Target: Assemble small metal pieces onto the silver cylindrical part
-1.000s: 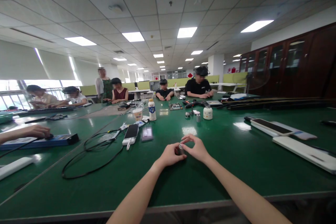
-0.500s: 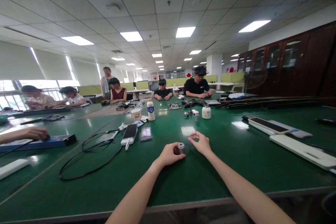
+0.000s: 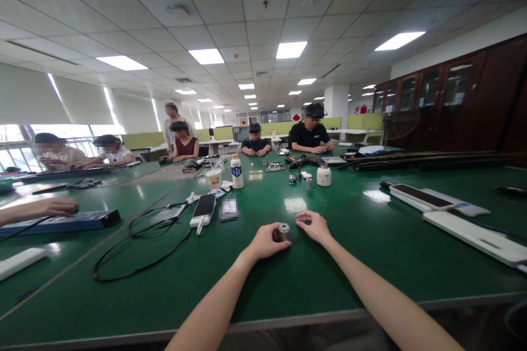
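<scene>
My left hand rests on the green table with its fingers curled round a small silver metal cylinder that stands upright. Just to the right of the cylinder, my right hand lies on the table with thumb and fingers pinched together near a small dark thing I cannot make out. The two hands are a few centimetres apart.
A white phone on a power bank, a black cable loop and a small card lie to the left. A milk bottle, a paper cup and a white jar stand further off. Phones and white slabs lie right. Several people sit around the table.
My right hand has let go of the cylinder's top and moved a little to the right onto the table. The left hand still holds the cylinder.
</scene>
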`<state>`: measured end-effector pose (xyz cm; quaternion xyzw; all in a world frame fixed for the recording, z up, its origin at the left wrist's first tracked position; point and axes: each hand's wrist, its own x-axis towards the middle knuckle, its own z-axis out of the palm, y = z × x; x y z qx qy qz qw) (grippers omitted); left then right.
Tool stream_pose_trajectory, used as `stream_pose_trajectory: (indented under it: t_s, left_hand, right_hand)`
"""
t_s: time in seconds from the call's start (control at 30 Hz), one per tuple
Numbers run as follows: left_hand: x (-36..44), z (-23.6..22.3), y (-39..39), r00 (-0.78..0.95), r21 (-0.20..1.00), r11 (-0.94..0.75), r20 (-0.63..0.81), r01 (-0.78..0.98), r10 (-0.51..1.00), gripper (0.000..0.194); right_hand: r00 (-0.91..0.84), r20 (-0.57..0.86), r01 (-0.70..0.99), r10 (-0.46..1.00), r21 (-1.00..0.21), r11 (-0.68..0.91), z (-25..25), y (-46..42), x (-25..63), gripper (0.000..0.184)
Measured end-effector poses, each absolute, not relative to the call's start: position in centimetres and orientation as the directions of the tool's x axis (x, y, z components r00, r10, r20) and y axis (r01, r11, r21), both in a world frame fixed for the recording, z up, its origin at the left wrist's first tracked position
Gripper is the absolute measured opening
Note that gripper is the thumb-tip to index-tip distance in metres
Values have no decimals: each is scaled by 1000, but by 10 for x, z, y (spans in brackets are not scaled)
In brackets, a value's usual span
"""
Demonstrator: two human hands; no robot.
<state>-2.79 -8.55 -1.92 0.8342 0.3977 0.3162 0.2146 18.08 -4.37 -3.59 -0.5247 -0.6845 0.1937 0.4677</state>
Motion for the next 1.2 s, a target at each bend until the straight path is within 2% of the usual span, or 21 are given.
stream_pose_trajectory:
  t_s: [0.17,0.3,0.43,0.63,0.8,0.93,1.2]
  left_hand:
    - [-28,-21,-84,482,604,-599,368,526,795,43]
    - [-28,-23,-81,475,607,-594,368,528,799,39]
    - [-28,-24,-80,465,626,-574,352,528,812,43]
    - [-27,-23,-82,486,649,-582,351,490,800,46]
    - [-26,-23,-82,472,638,-570,343,517,812,43]
    - [-26,-23,-81,465,644,-553,326,528,823,43]
    - [-24,-20,-80,444,710,-491,275,504,853,40]
  right_hand:
    - [-2,658,323,753,-712,623,-17,-62,163,13]
    - [-94,698,212,710,-683,699,-9,-82,144,9]
    - [-186,685,220,704,-670,709,-12,-89,136,7]
    - [-205,681,285,703,-646,708,-11,-90,137,6]
    - [-27,696,377,718,-658,652,-8,-90,140,19]
    - [56,687,424,725,-674,606,-8,-89,142,21]
    - [-20,556,317,831,-785,533,-20,-76,142,20]
